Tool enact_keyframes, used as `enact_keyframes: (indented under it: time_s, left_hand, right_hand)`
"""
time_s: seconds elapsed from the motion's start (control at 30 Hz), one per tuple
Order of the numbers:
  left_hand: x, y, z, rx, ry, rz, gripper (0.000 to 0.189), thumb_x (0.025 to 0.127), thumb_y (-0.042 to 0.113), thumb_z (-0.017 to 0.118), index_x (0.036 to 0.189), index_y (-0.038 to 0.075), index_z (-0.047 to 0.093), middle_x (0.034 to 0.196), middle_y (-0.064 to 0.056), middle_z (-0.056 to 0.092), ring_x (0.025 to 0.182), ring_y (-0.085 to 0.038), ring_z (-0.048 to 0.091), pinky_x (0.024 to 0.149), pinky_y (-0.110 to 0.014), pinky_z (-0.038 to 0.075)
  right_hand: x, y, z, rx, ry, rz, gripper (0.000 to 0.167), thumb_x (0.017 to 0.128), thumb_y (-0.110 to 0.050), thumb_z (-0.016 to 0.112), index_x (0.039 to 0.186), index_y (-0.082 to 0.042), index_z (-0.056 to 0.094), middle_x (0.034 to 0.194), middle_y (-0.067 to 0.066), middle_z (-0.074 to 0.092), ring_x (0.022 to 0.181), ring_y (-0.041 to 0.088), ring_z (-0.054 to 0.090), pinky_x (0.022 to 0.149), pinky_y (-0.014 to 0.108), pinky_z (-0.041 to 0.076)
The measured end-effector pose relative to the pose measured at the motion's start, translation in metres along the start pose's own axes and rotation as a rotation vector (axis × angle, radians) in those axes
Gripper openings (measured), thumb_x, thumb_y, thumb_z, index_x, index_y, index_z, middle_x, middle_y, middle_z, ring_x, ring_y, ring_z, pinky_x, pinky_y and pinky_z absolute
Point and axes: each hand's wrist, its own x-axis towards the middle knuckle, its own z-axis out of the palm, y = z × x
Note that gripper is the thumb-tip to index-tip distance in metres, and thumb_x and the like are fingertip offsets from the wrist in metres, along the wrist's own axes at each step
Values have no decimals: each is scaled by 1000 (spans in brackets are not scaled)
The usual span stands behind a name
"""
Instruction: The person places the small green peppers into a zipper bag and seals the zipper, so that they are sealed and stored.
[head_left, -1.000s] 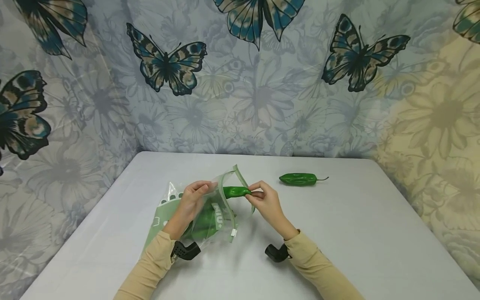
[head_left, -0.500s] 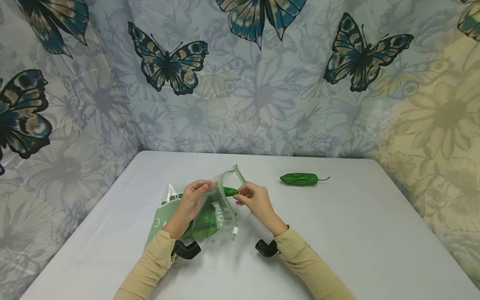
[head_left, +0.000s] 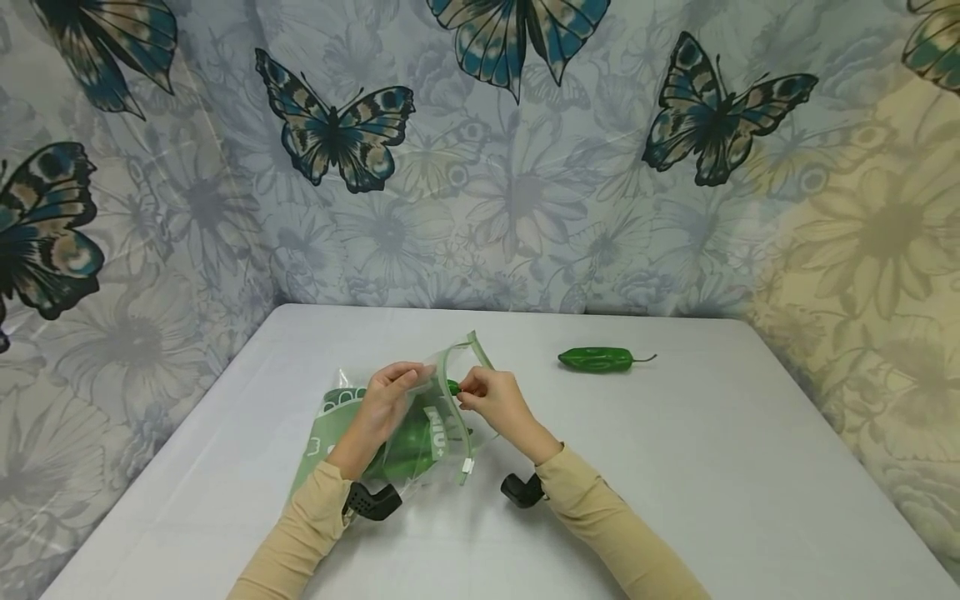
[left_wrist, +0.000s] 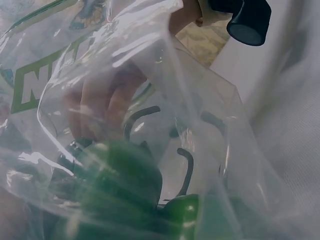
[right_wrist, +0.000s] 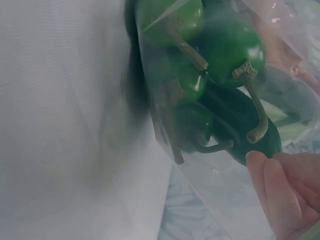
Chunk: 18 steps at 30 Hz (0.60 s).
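A clear plastic zip bag (head_left: 330, 442) with green print leans over the table, its mouth open toward the right. My left hand (head_left: 384, 408) grips the bag's upper side near that mouth. With the fingertips of my right hand (head_left: 501, 404), I pinch the stem end of a green chili pepper (head_left: 453, 387), most of which is inside the bag. Several green peppers (right_wrist: 227, 47) with curved stems lie in the bag beside it, as the right wrist view shows. The left wrist view sees blurred peppers (left_wrist: 122, 175) through the plastic.
Another green chili pepper (head_left: 597, 359) lies on the white table (head_left: 720, 467), right of the bag, its stem pointing right. A white slider (head_left: 468, 466) sits at the lower end of the bag's zip. Patterned butterfly cloth (head_left: 525, 208) stands behind the table.
My right hand has moved left to the bag's mouth, pushing the pinched pepper deeper inside. My left hand stays in place on the bag. The pepper on the table has not moved.
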Motion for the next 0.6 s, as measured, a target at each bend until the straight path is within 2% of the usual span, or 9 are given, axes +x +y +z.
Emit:
enact_keyframes:
  time_s: [0.13, 0.27, 0.47, 0.6]
  left_hand:
    - [0, -1, 1, -3, 5, -4, 14, 88, 9, 58, 92, 16, 70, 94, 2, 66, 100, -12, 54, 102, -43, -4]
    - [0, -2, 1, -12, -3, 4, 16, 88, 8, 56, 92, 15, 70, 94, 1, 66, 100, -12, 54, 102, -44, -6]
    - [0, -4, 0, -32, -9, 2, 15, 88, 8, 57, 92, 15, 70, 95, 1, 66, 100, -11, 54, 102, -42, -6]
    - [-1, -5, 0, -52, -34, -6, 15, 87, 8, 58, 93, 15, 70, 95, 1, 66, 99, -11, 54, 101, -41, -11]
  right_hand:
    - [2, 1, -1, -17, -37, 14, 8, 80, 7, 62, 80, 0, 58, 74, 9, 62, 63, 14, 61, 58, 21, 49]
    - [3, 2, -1, -32, -62, 28, 10, 80, 7, 61, 77, -1, 57, 72, 10, 62, 62, 14, 61, 57, 21, 49]
    - [5, 3, 1, -51, -59, 48, 13, 80, 9, 61, 73, -1, 56, 69, 9, 62, 61, 15, 61, 57, 21, 49]
    - [10, 0, 5, -150, -82, 7, 14, 79, 8, 61, 71, -3, 57, 66, 3, 59, 59, 12, 57, 55, 20, 46]
